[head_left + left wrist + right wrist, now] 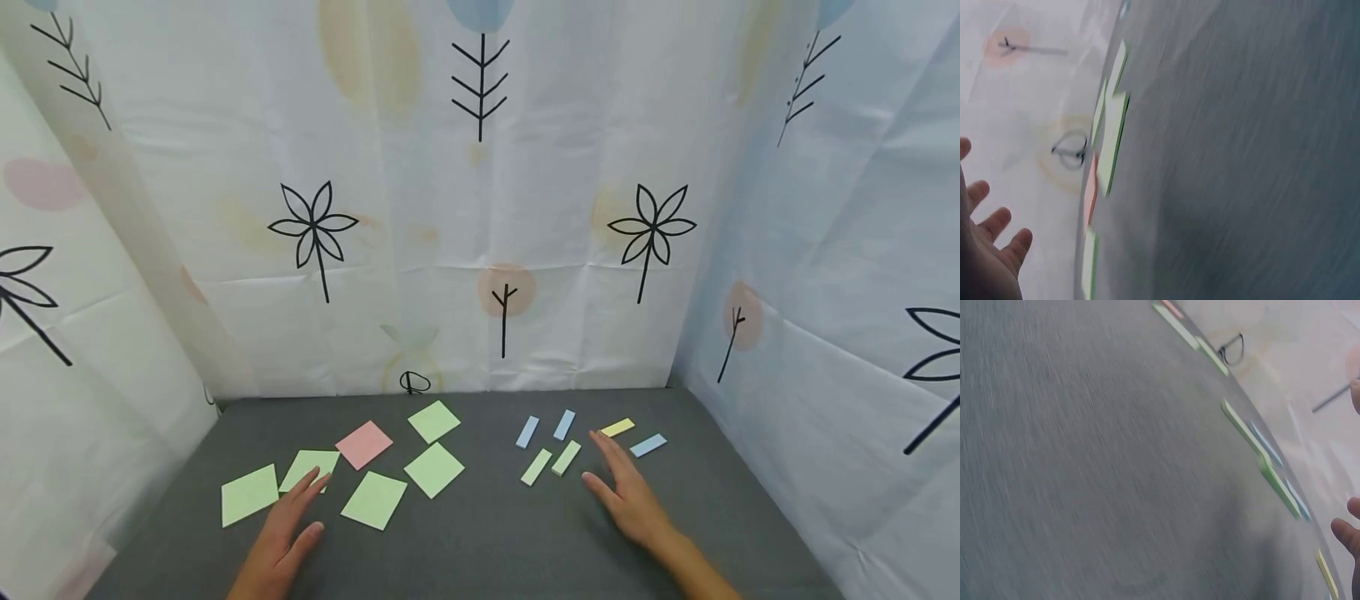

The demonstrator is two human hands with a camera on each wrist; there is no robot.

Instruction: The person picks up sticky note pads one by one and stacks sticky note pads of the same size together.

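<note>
In the head view my left hand [281, 537] is held over the left side of the dark grey table, fingers loosely extended and holding nothing. Its fingertips overlap a light green square sticky note [306, 461]. Several more green square notes, among them one at the far left [250, 496] and one in front [374, 501], lie around a pink square note [363, 445]. My right hand [630, 500], empty with relaxed fingers, is beside the narrow sticky-note pads. Its index finger reaches a yellow strip [618, 427]; blue [648, 445] and green [566, 458] strips lie on either side.
White cloth walls with printed plants enclose the grey table [480, 550] at the back and both sides. The back curtain [480, 208] meets the table's far edge just behind the notes. Another green strip [536, 467] and two blue strips [527, 432] lie left of my right hand.
</note>
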